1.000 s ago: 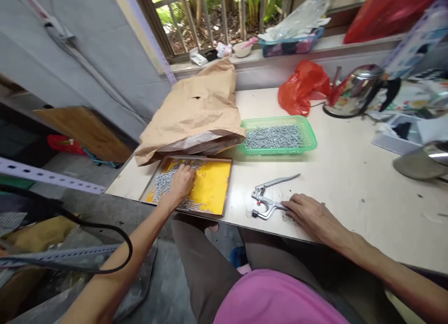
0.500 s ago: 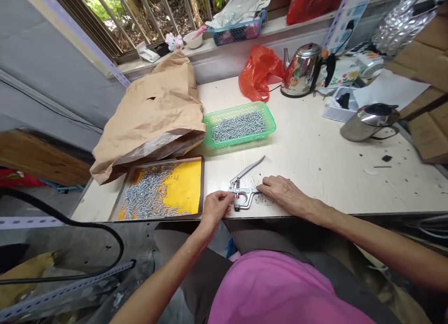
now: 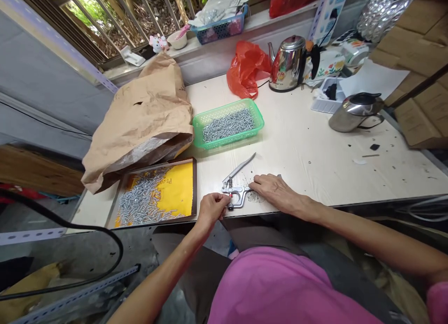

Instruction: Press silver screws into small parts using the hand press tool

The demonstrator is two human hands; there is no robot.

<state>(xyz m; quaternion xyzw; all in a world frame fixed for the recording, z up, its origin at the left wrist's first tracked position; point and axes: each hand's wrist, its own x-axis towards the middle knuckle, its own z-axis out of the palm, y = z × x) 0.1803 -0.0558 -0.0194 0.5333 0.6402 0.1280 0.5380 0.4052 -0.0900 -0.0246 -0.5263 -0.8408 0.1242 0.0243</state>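
Observation:
A pair of silver snap pliers (image 3: 241, 190) lies on the table near its front edge, one handle angled up and away from the other. Fingers of my right hand (image 3: 275, 189) are closed around the lower handle at the right. At the jaw end, my left hand (image 3: 213, 207) is in a pinch beside a small red part; whatever sits between its fingertips is too small to make out. Left of that hand, a shallow tray (image 3: 194, 186) with a yellow lining holds many small metal pins (image 3: 140, 198). Beyond the pliers, a green basket (image 3: 227, 144) holds more of them.
A large brown paper bag (image 3: 140, 109) leans over the tray's back edge. Toward the back stand a steel kettle (image 3: 289, 65) and a red plastic bag (image 3: 247, 67). A steel jug (image 3: 355, 113) is at the right, with cardboard boxes (image 3: 423, 114) beyond it.
The camera view has shifted, so the scene sits slightly further left. Both hands stay at the pliers, the right on the handle and the left pinching at the jaw.

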